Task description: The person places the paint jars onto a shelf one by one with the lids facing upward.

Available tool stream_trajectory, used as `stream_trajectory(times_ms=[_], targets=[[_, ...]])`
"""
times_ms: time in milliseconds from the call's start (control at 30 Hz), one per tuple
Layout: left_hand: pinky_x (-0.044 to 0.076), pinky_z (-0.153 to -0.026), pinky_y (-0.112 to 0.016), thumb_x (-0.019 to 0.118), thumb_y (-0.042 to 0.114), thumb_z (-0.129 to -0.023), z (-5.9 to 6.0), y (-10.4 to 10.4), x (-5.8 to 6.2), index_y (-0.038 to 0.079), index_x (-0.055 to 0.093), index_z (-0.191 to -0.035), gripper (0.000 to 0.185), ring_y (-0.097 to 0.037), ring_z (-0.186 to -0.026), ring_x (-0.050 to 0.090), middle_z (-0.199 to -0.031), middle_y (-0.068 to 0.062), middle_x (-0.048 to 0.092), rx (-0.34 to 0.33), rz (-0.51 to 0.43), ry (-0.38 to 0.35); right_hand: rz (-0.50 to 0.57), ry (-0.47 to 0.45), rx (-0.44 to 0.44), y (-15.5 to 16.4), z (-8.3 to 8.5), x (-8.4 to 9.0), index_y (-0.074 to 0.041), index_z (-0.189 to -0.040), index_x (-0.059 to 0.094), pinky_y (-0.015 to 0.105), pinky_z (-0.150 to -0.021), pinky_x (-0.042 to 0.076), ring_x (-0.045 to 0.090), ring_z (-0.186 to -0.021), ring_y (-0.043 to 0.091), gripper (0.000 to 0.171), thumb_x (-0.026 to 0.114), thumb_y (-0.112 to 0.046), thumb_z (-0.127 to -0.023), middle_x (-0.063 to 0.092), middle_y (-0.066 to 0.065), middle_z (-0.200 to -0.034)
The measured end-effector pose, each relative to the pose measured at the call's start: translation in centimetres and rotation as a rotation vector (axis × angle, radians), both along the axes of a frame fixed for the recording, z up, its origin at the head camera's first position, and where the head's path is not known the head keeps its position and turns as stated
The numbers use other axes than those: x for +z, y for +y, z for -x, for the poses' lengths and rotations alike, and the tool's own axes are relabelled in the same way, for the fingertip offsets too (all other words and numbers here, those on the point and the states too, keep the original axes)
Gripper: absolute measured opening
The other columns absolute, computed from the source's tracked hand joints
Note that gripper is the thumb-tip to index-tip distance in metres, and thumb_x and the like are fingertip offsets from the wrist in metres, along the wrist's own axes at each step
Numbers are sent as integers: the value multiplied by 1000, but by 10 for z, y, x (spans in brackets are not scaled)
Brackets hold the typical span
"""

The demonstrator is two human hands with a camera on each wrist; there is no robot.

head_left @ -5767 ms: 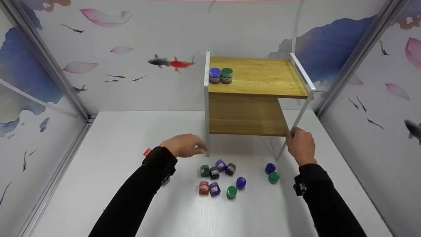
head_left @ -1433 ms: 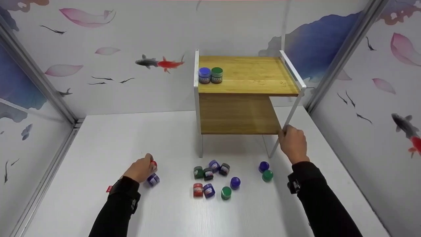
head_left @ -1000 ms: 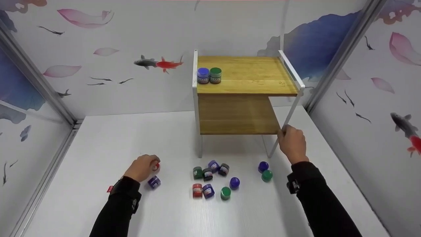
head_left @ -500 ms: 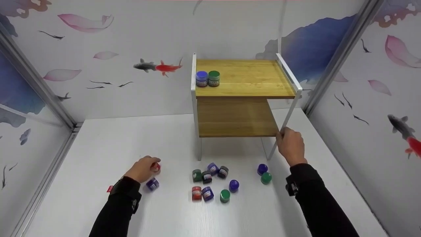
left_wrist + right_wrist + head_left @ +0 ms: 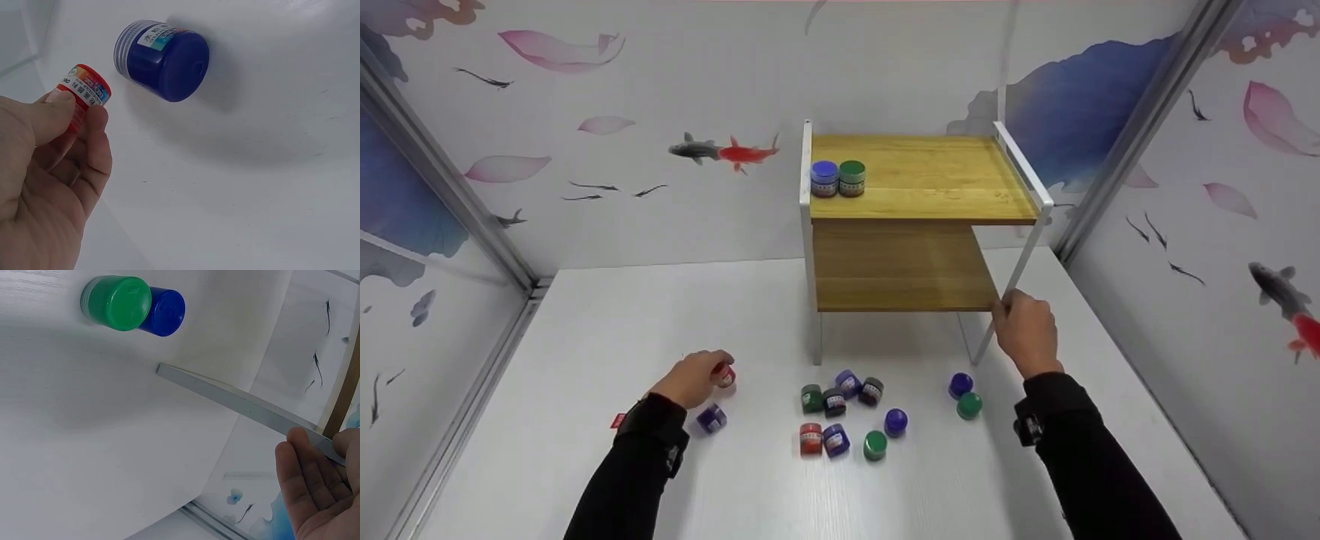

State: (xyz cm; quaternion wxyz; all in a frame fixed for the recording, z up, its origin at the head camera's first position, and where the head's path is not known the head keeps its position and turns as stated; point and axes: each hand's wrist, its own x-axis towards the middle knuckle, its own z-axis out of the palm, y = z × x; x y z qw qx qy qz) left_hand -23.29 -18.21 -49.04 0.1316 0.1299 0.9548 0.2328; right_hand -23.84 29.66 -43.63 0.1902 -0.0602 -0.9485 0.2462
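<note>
My left hand [image 5: 690,379] pinches a small red jar [image 5: 725,375] just above the white table [image 5: 585,337]; the left wrist view shows thumb and fingers around that red jar [image 5: 84,93]. A blue jar [image 5: 711,418] lies on its side beside that hand, also seen as the blue jar [image 5: 163,59] near it. My right hand [image 5: 1024,330] grips the white front right leg [image 5: 1020,270] of a two-tier wooden shelf [image 5: 922,180]; the leg [image 5: 247,408] runs into the hand [image 5: 323,484] in the right wrist view.
A blue jar [image 5: 824,178] and a green jar [image 5: 852,178] stand on the shelf's top left. Several jars [image 5: 844,412] lie scattered in front of the shelf. A blue jar [image 5: 960,385] and a green jar [image 5: 969,406] sit near my right wrist. Patterned walls enclose the table.
My left hand went from the shelf's front left leg to the left, took hold of the red jar and has just shifted slightly right and up. My right hand stays on the leg.
</note>
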Motion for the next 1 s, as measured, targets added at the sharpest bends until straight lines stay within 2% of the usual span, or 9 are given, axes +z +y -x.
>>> stream_trajectory(times_ms=[300, 533, 800, 1000], targets=[[39, -106, -53, 54, 3, -97, 0, 8, 15, 2, 57, -132, 35, -40, -125, 54, -129, -21, 61, -52, 23, -16, -9, -2, -3, 1, 1, -2, 3, -78, 61, 41, -56, 48, 65, -65, 32, 24, 55, -12, -96, 65, 20, -70], [39, -107, -53, 54, -1, -95, -2, 16, 23, 1, 57, -131, 36, -39, -125, 53, -130, -20, 60, -93, -11, -36, 6, -28, -14, 1, 2, -1, 3, -81, 62, 43, -59, 50, 66, -68, 33, 24, 55, -14, -97, 66, 21, -74], [40, -106, -52, 49, -1, -96, 1, 26, 36, 1, 60, -128, 33, -36, -122, 54, -129, -20, 60, -133, 25, -41, -4, -12, -13, 1, 2, -1, 3, -80, 62, 46, -60, 50, 67, -69, 35, 24, 56, -14, -96, 67, 22, -75], [41, -105, -50, 51, 5, -97, 4, 35, 50, 7, 60, -130, 33, -31, -119, 54, -130, -16, 60, -126, 45, -101, 2, -12, -6, 2, 1, -1, 4, -82, 63, 44, -59, 51, 67, -68, 34, 24, 56, -14, -96, 67, 22, -73]])
